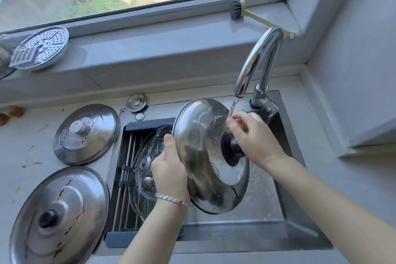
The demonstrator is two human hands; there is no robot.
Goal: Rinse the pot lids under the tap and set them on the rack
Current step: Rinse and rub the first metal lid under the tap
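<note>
Steel lid: left hand grips rim at 9 o'clock; right hand, fingers half-curled, touches dome at 1 o'clock under tap.

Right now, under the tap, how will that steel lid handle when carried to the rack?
Probably slippery: water runs over the steel lid, and the left hand grips only its rim. Likely rigid and fairly light, being thin domed metal. It may clatter against the glass lids already on the rack.

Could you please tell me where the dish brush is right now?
In the head view the dish brush lies on the windowsill at upper right, just behind the tap, bristles to the left, handle toward the corner.
</note>
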